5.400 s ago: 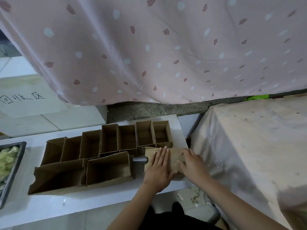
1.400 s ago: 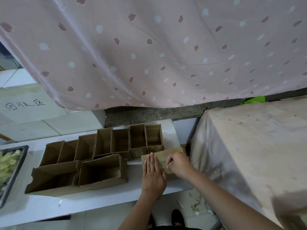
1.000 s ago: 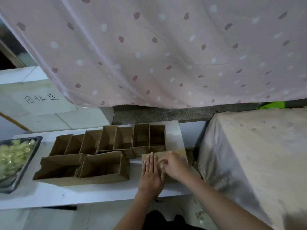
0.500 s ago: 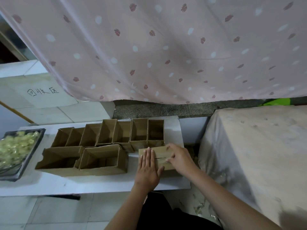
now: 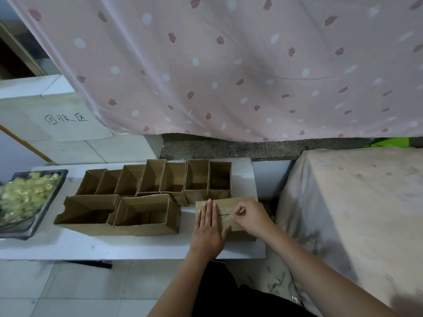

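A closed brown cardboard box (image 5: 229, 203) lies at the right end of the white table (image 5: 128, 248). My left hand (image 5: 209, 227) rests flat on its left part, fingers straight and together. My right hand (image 5: 250, 217) sits on its right part with fingers curled, thumb and forefinger pinching a strip of clear tape (image 5: 230, 214) along the box's centre seam. The tape is thin and hard to make out.
A back row of several open cardboard boxes (image 5: 174, 179) and two larger open ones (image 5: 119, 213) fill the table's middle. A dark tray of pale yellow pieces (image 5: 25, 197) sits at the left end. A cloth-covered surface (image 5: 357, 202) stands close on the right; a pink curtain (image 5: 229, 65) hangs behind.
My right hand shifted from the box's top edge onto its centre seam and now pinches tape there. My left hand stayed flat on the box. The camera view moved slightly.
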Action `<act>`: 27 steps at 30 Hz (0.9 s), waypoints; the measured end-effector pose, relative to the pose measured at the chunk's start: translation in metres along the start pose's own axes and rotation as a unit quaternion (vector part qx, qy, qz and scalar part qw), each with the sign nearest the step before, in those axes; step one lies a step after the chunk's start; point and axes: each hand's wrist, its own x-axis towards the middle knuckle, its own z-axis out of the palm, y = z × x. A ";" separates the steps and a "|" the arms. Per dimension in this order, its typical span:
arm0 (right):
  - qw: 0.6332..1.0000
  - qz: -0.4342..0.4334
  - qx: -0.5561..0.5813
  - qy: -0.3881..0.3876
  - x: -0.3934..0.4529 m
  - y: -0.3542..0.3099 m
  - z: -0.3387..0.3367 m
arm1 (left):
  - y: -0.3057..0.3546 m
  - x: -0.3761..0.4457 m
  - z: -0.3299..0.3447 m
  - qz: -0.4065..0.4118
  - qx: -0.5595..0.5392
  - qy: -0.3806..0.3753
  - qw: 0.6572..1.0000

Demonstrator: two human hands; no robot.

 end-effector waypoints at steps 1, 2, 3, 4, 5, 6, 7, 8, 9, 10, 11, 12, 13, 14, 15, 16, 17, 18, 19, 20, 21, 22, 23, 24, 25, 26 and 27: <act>1.000 -0.008 -0.010 0.003 0.000 -0.002 0.002 | 0.000 0.000 0.000 -0.001 -0.002 0.000 1.000; 1.000 -0.014 -0.018 0.001 0.000 -0.004 0.004 | 0.000 -0.001 0.000 -0.002 -0.002 0.002 1.000; 0.999 -0.016 -0.029 -0.002 0.001 -0.005 0.007 | 0.001 -0.001 0.000 -0.003 0.000 0.003 1.000; 0.999 -0.014 -0.039 -0.003 0.002 -0.007 0.008 | 0.001 0.000 -0.001 -0.004 0.002 0.004 1.000; 0.999 -0.011 -0.046 -0.005 0.003 -0.008 0.010 | 0.001 0.000 -0.001 -0.004 0.004 0.005 1.000; 0.999 -0.013 -0.046 -0.011 0.004 -0.009 0.012 | 0.001 0.000 0.000 -0.004 0.004 0.006 1.000; 0.998 -0.017 -0.049 -0.021 0.004 -0.010 0.014 | 0.001 0.000 0.000 -0.004 0.005 0.010 1.000; 0.998 -0.021 -0.052 -0.031 0.005 -0.010 0.016 | 0.001 -0.001 0.000 -0.004 0.005 0.013 1.000; 0.996 -0.024 -0.072 -0.039 0.006 -0.009 0.018 | 0.001 -0.001 0.001 -0.003 0.003 0.015 1.000; 0.994 -0.027 -0.099 -0.044 0.007 -0.010 0.020 | 0.001 -0.001 0.001 -0.003 0.003 0.017 1.000; 0.991 -0.027 -0.122 -0.049 0.008 -0.012 0.021 | 0.001 -0.001 0.001 -0.001 0.005 0.019 1.000; 0.989 -0.029 -0.136 -0.053 0.009 -0.012 0.022 | 0.001 -0.001 0.001 0.001 0.009 0.019 1.000; 0.987 -0.035 -0.146 -0.061 0.011 -0.012 0.022 | 0.001 -0.001 0.001 0.004 0.011 0.019 1.000; 0.985 -0.040 -0.156 -0.066 0.013 -0.012 0.023 | 0.000 -0.001 0.001 0.006 0.011 0.018 1.000; 0.984 -0.044 -0.160 -0.067 0.013 -0.012 0.023 | 0.001 -0.002 0.001 0.008 0.010 0.019 1.000; 0.983 -0.047 -0.167 -0.065 0.014 -0.013 0.024 | 0.001 -0.003 0.000 0.009 0.009 0.021 1.000; 0.981 -0.045 -0.178 -0.056 0.013 -0.014 0.023 | 0.002 -0.003 0.000 0.009 0.007 0.025 1.000; 0.979 -0.043 -0.194 -0.039 0.013 -0.017 0.020 | 0.002 -0.003 0.001 0.007 0.005 0.029 1.000; 0.976 -0.045 -0.212 -0.017 0.012 -0.018 0.018 | 0.003 -0.003 0.001 0.002 0.004 0.030 1.000; 0.975 -0.047 -0.219 0.001 0.012 -0.018 0.016 | 0.003 -0.002 0.002 -0.002 0.003 0.030 1.000; 0.976 -0.048 -0.214 0.006 0.013 -0.016 0.013 | 0.003 -0.001 0.002 -0.005 0.002 0.030 1.000; 0.978 -0.051 -0.203 0.006 0.013 -0.013 0.010 | 0.003 -0.001 0.003 -0.005 0.000 0.030 1.000; 0.980 -0.056 -0.189 0.012 0.013 -0.009 0.007 | 0.002 -0.001 0.003 -0.003 0.000 0.031 1.000; 0.982 -0.062 -0.179 0.022 0.012 -0.005 0.003 | 0.002 -0.001 0.003 0.000 0.001 0.031 1.000; 0.982 -0.064 -0.174 0.032 0.012 0.000 0.000 | 0.002 -0.001 0.003 0.005 0.001 0.032 0.999; 0.980 -0.068 -0.181 0.041 0.011 0.005 -0.004 | 0.002 -0.001 0.003 0.009 0.001 0.034 0.999; 0.978 -0.070 -0.193 0.048 0.010 0.009 -0.006 | 0.003 -0.001 0.003 0.011 0.001 0.036 0.999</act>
